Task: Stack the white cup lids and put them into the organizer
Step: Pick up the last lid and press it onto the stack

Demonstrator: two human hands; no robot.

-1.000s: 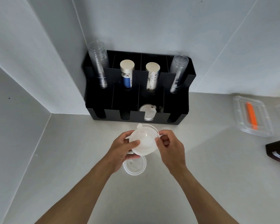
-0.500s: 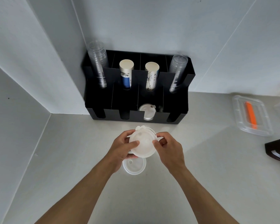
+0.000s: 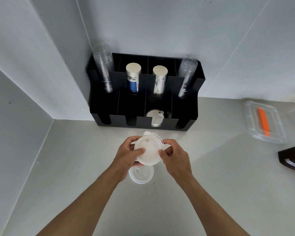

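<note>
Leftmost, against the white corner walls, stands a black plastic cup-and-lid organizer [image 3: 184, 120] with four rear compartments and four slotted front bays. Rear row, left to right: a tall stack of clear plastic cups [image 3: 103, 68], tilted; a stack of paper cups with a blue printed band [image 3: 133, 77]; a stack of paper cups with a black line drawing [image 3: 159, 80]; a second stack of clear plastic cups [image 3: 186, 75], tilted toward the right. Front row: the two left bays show nothing; the third bay holds a white round cup lid [image 3: 155, 118] lying in its slot; the contents of the fourth bay cannot be made out.

On the pale grey countertop [image 3: 75, 167], in front of the organizer: the left hand [image 3: 128, 156], thumb pressed on top and fingers curled beneath a stack of white round plastic cup lids [image 3: 148, 150]. The stack is held above the counter, near the organizer's front but apart from it, with a small tab projecting at its far edge. The right hand [image 3: 174, 157] pinches the stack's right rim between thumb and bent fingers. Below the stack, one single white cup lid [image 3: 141, 175] lies flat on the counter, partly covered by the left hand.

Far right: a clear rectangular plastic container [image 3: 264, 121] with an orange strip-shaped object [image 3: 263, 122] inside; a dark brown box [image 3: 292, 158], cut off by the frame edge.
</note>
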